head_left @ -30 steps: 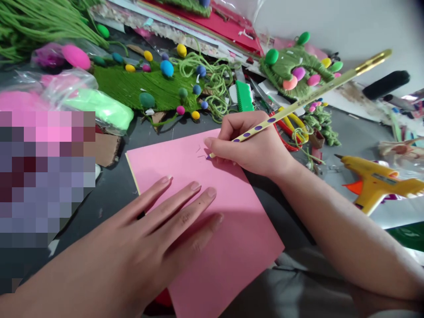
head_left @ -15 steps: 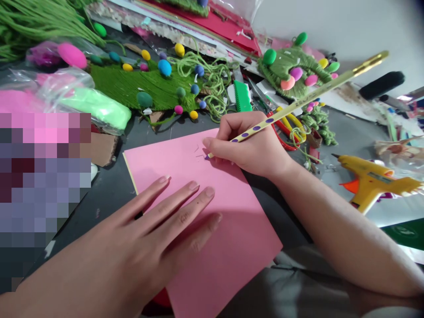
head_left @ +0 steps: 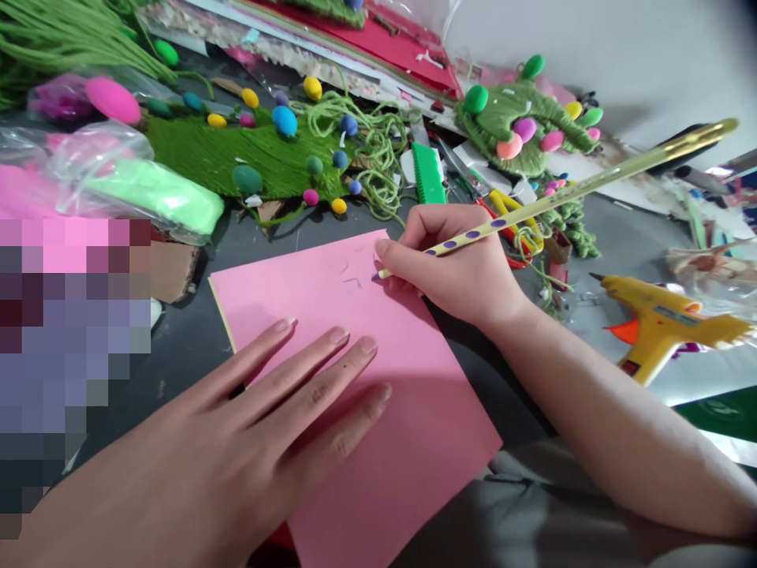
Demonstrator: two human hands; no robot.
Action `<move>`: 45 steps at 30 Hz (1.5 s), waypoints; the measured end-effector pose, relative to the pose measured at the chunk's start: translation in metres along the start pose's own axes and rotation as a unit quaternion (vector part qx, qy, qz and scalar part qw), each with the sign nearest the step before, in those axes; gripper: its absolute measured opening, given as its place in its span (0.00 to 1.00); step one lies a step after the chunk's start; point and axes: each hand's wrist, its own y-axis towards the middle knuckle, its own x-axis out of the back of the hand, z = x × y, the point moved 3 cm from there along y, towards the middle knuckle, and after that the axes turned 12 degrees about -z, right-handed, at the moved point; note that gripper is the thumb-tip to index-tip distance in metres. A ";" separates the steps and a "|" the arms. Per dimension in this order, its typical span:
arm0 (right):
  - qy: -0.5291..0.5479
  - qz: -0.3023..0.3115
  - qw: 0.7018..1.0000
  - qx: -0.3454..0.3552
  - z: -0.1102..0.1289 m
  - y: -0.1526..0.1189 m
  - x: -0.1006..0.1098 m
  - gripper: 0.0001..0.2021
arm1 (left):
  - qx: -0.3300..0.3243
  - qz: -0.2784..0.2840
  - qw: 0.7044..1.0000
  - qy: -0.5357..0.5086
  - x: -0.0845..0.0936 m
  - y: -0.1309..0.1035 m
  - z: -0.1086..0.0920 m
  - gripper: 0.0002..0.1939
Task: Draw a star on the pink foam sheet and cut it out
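A pink sheet of paper (head_left: 438, 426) lies at an angle on the dark table, with a few short pencil marks near its top edge. My left hand (head_left: 284, 418) rests flat on its left part, fingers spread and holding nothing. At the sheet's upper right, my right hand (head_left: 458, 256) grips a pale yellow pencil (head_left: 550, 203) with purple dots. The pencil's purple tip touches or nearly touches the paper just right of the marks, and its gold end points up to the right.
Behind the paper are a green yarn-covered piece (head_left: 201, 158) with coloured balls, loose green yarn (head_left: 378, 150), a green comb (head_left: 428, 173) and yellow-handled pliers (head_left: 520, 225). A yellow glue gun (head_left: 656, 312) lies right. Bagged clay (head_left: 159, 193) sits left.
The pencil tip has shifted slightly right, and its gold end has swung right and lower. The marks beside the tip look longer. My left hand stays flat on the paper.
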 end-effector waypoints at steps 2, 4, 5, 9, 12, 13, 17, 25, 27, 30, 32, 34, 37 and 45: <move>-0.001 -0.003 1.000 0.003 -0.001 0.000 -0.001 0.16 | 0.002 0.002 1.000 0.002 0.000 -0.001 0.000 0.45; -0.001 -0.004 1.000 0.008 -0.001 0.001 -0.001 0.16 | 0.004 0.003 1.000 0.003 -0.001 -0.001 0.001 0.46; -0.001 -0.004 1.000 0.010 -0.001 0.001 -0.001 0.16 | 0.005 0.003 1.000 0.002 -0.001 -0.002 0.001 0.47; -0.005 0.011 1.000 0.015 0.001 0.000 0.000 0.17 | 0.002 -0.001 1.000 -0.009 0.000 -0.001 0.001 0.46; -0.005 0.021 1.000 0.016 0.002 0.000 -0.001 0.18 | 0.002 -0.004 1.000 -0.007 0.001 0.000 0.000 0.45; -0.004 0.018 1.000 0.016 0.002 0.000 -0.001 0.18 | 0.002 -0.003 1.000 -0.007 0.001 0.000 0.000 0.44; -0.002 0.012 1.000 0.021 0.002 0.000 -0.001 0.18 | -0.004 -0.009 1.000 -0.005 0.001 0.000 0.001 0.43; -0.001 0.011 0.999 0.037 0.004 -0.001 -0.001 0.16 | -0.037 -0.006 0.999 0.010 -0.001 -0.002 0.006 0.50; -0.003 0.022 0.999 0.040 0.004 -0.001 -0.002 0.17 | -0.040 -0.005 0.999 0.011 -0.001 -0.002 0.006 0.49; -0.002 0.014 0.999 0.038 0.004 0.000 -0.001 0.17 | -0.041 0.000 0.999 0.013 -0.001 -0.002 0.005 0.48; -0.005 0.009 0.999 0.037 0.004 0.000 -0.001 0.17 | -0.037 0.000 0.999 0.013 0.000 -0.002 0.005 0.47; -0.009 0.016 0.999 0.042 0.004 0.000 -0.001 0.17 | -0.036 0.000 0.999 0.013 -0.001 -0.002 0.004 0.46; -0.005 0.017 0.999 0.041 0.004 0.000 -0.001 0.17 | -0.028 0.005 1.000 0.012 -0.001 -0.002 0.003 0.47; 0.009 0.019 0.999 0.033 0.003 0.000 0.000 0.15 | -0.028 0.017 0.999 0.011 0.000 -0.001 0.004 0.49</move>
